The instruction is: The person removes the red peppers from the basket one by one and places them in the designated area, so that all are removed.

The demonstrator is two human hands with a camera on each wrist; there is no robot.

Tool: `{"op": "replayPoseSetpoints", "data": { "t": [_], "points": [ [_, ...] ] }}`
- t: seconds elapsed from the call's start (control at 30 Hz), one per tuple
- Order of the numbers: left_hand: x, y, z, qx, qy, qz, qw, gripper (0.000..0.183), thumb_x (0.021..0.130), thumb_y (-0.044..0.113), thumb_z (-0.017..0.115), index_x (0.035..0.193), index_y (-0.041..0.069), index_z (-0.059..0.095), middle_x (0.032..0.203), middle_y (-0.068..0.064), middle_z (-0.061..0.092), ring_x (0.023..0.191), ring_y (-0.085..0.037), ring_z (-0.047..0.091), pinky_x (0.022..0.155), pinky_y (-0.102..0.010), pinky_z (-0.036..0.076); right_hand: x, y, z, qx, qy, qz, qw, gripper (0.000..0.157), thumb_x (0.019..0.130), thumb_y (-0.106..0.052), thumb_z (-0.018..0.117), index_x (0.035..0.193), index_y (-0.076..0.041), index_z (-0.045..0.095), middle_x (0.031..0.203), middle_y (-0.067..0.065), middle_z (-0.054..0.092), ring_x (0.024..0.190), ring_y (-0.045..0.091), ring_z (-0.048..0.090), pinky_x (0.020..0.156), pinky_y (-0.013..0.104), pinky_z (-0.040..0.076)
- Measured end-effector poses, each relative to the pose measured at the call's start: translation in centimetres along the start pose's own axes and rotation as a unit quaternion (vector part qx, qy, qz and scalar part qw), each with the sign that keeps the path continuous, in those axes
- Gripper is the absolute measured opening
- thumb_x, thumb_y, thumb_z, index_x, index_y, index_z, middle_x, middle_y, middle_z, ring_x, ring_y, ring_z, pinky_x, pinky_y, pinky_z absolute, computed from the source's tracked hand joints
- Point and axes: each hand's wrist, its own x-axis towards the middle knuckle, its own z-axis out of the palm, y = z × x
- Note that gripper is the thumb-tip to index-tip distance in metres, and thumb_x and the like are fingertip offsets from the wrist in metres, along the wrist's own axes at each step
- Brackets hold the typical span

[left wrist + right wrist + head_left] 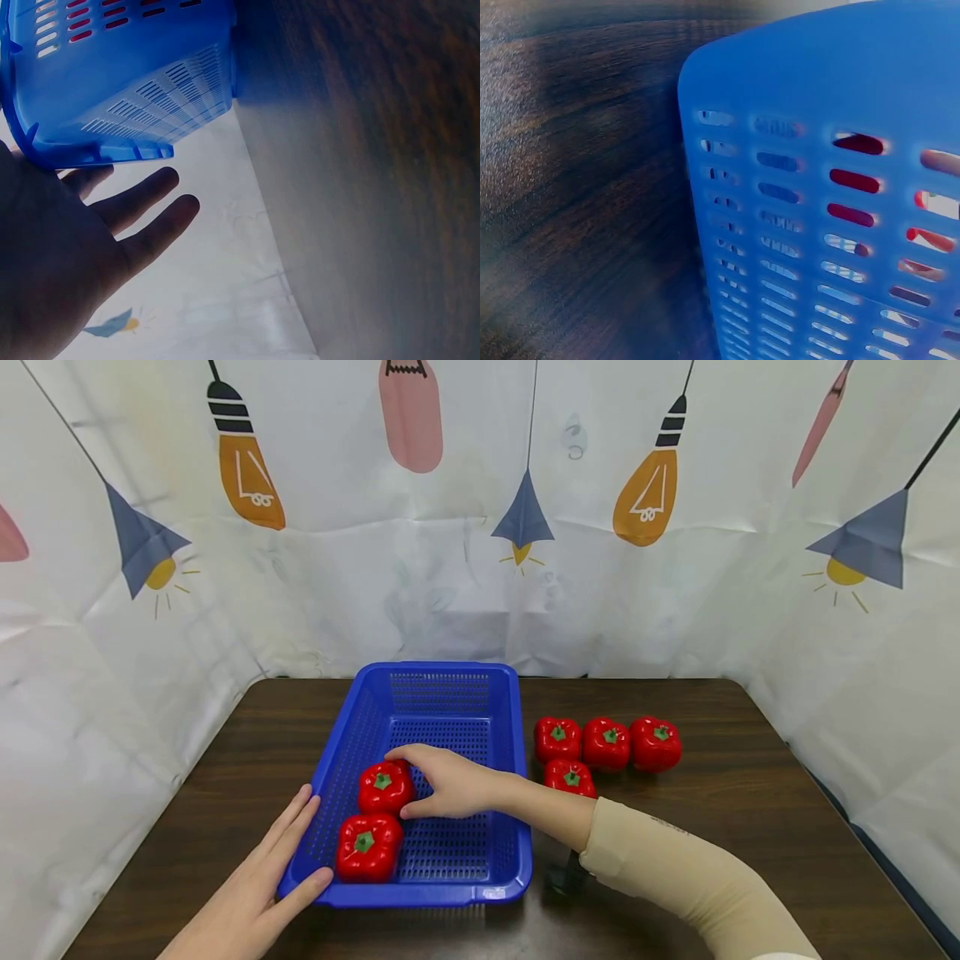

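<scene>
A blue plastic basket (504,888) sits on the dark table with two red bell peppers along its left side. My right hand (457,787) reaches over the basket's right wall. Its fingers and thumb hold the farther bell pepper (382,788) from above and the right. Just in front of that one lies the nearer bell pepper (369,852). My left hand (258,881) rests at the basket's near left corner, fingers extended along the rim; the left wrist view shows these straight fingers (146,199) beside the basket wall (97,82). In the right wrist view the basket's perforated side (795,82) hides the right hand.
Right of the basket, several more red bell peppers stand on the wooden table (720,777): a row of three (606,745) and a single pepper (568,777) in front, partly behind my right forearm. A white printed cloth (450,593) hangs behind the table.
</scene>
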Motion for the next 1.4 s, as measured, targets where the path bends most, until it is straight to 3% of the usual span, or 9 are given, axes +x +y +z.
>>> {"op": "replayPoseSetpoints", "data": {
  "t": [0.07, 0.33, 0.57, 0.7, 1.13, 1.4],
  "points": [
    [0.0, 0.0, 0.0, 0.000, -0.001, -0.001, 1.0000, 0.085, 0.097, 0.025, 0.071, 0.166, 0.019, 0.021, 0.170, -0.005, 0.016, 0.152, -0.003, 0.014, 0.104, -0.001, 0.011, 0.1, -0.2, 0.0, -0.014, 0.000, -0.001, 1.000, 0.068, 0.095, -0.024, 0.075, 0.153, -0.006, 0.042, 0.150, 0.005, 0.050, 0.138, 0.010, 0.045, 0.113, 0.025, 0.035],
    [0.0, 0.0, 0.0, 0.000, -0.006, -0.013, 0.9999, 0.084, 0.098, 0.027, 0.071, 0.166, 0.020, 0.021, 0.170, -0.004, 0.016, 0.153, -0.013, 0.019, 0.102, -0.001, 0.011, 0.4, -0.4, 0.0, -0.027, -0.002, 0.005, 1.000, 0.072, 0.095, -0.024, 0.076, 0.154, -0.006, 0.040, 0.151, 0.006, 0.050, 0.139, 0.011, 0.045, 0.113, 0.025, 0.035],
    [-0.1, -0.3, 0.1, 0.007, -0.010, -0.017, 0.9998, 0.086, 0.096, 0.028, 0.072, 0.165, 0.020, 0.022, 0.170, -0.006, 0.018, 0.149, -0.032, 0.029, 0.101, -0.001, 0.012, 0.9, -0.3, 0.3, -0.020, -0.008, 0.004, 1.000, 0.071, 0.094, -0.025, 0.077, 0.152, -0.006, 0.042, 0.146, 0.005, 0.053, 0.133, 0.010, 0.049, 0.106, 0.023, 0.042],
    [0.0, 0.0, 0.0, 0.011, -0.016, -0.026, 0.9995, 0.085, 0.098, 0.032, 0.070, 0.166, 0.021, 0.021, 0.170, -0.004, 0.017, 0.148, -0.035, 0.030, 0.101, -0.003, 0.012, 1.0, -0.3, 0.5, -0.018, -0.007, 0.011, 1.000, 0.072, 0.093, -0.027, 0.078, 0.152, -0.006, 0.042, 0.144, 0.004, 0.055, 0.131, 0.009, 0.051, 0.104, 0.023, 0.044],
    [0.0, -0.3, 0.3, 0.004, -0.001, -0.004, 1.0000, 0.086, 0.096, 0.026, 0.073, 0.165, 0.019, 0.023, 0.169, -0.006, 0.019, 0.150, 0.001, 0.014, 0.102, 0.000, 0.012, 0.4, 0.1, -0.3, -0.016, 0.043, 0.022, 0.999, 0.065, 0.090, -0.026, 0.079, 0.143, -0.006, 0.047, 0.132, 0.003, 0.058, 0.118, 0.008, 0.055, 0.098, 0.021, 0.047],
    [0.0, -0.1, 0.2, 0.009, 0.007, 0.002, 0.9999, 0.086, 0.096, 0.026, 0.074, 0.165, 0.018, 0.023, 0.169, -0.006, 0.019, 0.147, 0.009, 0.009, 0.103, 0.000, 0.011, -0.9, -0.3, -1.8, 0.020, 0.079, 0.013, 0.997, 0.066, 0.090, -0.025, 0.077, 0.144, -0.006, 0.044, 0.136, 0.003, 0.054, 0.122, 0.010, 0.053, 0.101, 0.024, 0.046]
  ]
}}
